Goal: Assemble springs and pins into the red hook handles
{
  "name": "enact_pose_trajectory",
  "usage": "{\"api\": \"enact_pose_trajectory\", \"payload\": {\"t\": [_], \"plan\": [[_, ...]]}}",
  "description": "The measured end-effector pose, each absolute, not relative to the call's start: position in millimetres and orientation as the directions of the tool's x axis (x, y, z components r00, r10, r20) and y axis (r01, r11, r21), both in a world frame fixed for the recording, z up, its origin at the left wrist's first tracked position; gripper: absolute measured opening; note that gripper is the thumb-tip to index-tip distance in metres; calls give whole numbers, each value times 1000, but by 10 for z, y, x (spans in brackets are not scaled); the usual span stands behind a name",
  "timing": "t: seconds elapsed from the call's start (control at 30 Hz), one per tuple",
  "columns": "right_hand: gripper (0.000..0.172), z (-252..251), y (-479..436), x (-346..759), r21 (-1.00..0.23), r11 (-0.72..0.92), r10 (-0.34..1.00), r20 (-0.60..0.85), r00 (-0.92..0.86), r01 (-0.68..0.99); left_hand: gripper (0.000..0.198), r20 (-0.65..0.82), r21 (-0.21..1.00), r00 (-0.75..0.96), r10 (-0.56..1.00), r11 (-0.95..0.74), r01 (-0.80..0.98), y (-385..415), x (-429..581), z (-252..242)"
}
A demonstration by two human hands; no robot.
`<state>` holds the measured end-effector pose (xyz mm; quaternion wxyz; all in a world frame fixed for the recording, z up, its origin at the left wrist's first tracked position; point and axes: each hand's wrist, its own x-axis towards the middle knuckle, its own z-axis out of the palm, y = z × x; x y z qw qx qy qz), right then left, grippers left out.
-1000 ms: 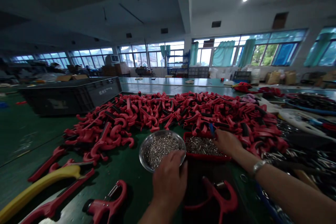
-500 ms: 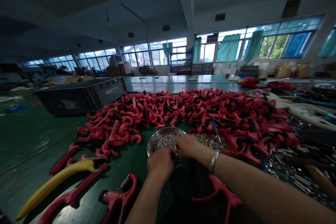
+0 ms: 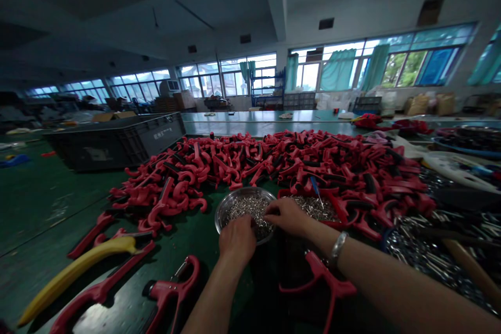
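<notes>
Bowl, round, shiny metal (image 3: 220,215): set on the green tabletop (image 3: 94,188) directly before the worker, presumably so that both hands can reach it. Filled with small loose metal parts (image 3: 247,207), too fine to be identified singly; the raised rim seems to serve to keep them from scattering.

Left hand (image 3: 237,237): laid over the near left part of the bowl, fingers bent downward among the parts. Fingertips hidden; whether anything is gripped cannot be told.

Right hand (image 3: 287,216): brought in over the bowl's right rim, fingers curled toward the thumb, apart from the left hand. Whether a part is pinched cannot be told. A silvery bracelet (image 3: 339,247) is worn at the wrist.

Tray, red, rectangular (image 3: 340,210): placed just right of the bowl, likely so that its pin-like metal pieces (image 3: 313,207) are kept separate. A blue-handled tool (image 3: 314,185) with a thin shaft is stood in it at a tilt.

Handles, red and black, hooked (image 3: 274,159): heaped behind both containers, probably to leave the near edge workable. One spring-fitted handle (image 3: 168,289) is laid at front left, beyond it a banana (image 3: 78,266).
</notes>
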<state>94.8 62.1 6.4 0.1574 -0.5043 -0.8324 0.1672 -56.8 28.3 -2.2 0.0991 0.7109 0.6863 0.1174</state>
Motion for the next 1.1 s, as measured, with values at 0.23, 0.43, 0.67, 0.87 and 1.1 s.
{"api": "enact_pose_trajectory", "payload": {"t": [0.23,0.43,0.67,0.87,1.1], "plan": [[10,77,286,1362,-535,355,931,130,-340,767,10,156,417,56,986,-117,901,302,-597,-74],[22,-72,-219,2003,-534,231,972,153,-176,813,9,246,545,107,963,-229,807,198,-496,29],[27,-250,-480,2200,-563,111,990,135,-41,819,9,139,762,382,913,-345,548,-95,-170,-78],[28,-300,-448,2134,-603,95,990,138,-14,792,8,56,693,450,892,-359,625,-210,-46,-183],[29,-332,-453,2160,-612,95,991,137,-14,785,9,85,663,466,881,-399,634,-271,21,-245]]}}
